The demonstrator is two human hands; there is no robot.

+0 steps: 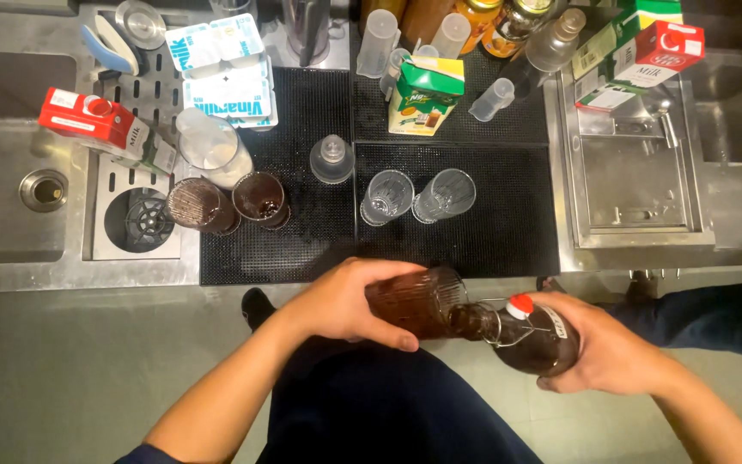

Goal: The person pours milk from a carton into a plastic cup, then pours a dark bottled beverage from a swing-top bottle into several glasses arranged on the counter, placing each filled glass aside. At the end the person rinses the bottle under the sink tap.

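Note:
My left hand [345, 302] grips a ribbed glass [418, 301] holding dark brown liquid, tilted on its side in front of the counter edge. My right hand [611, 348] holds a dark swing-top bottle [526, 339] with a red and white stopper [520, 305]. The bottle's neck meets the mouth of the glass. Both are held above the floor, clear of the black bar mat [465, 232].
Two empty clear glasses [386, 196] [445, 193] stand on the mat, two dark-filled glasses [259, 199] [201, 204] to the left. Milk cartons [100, 125] [646, 47], a green juice carton [422, 94], bottles and clear cups line the back. A sink drain [43, 189] lies far left, a steel tray [633, 176] right.

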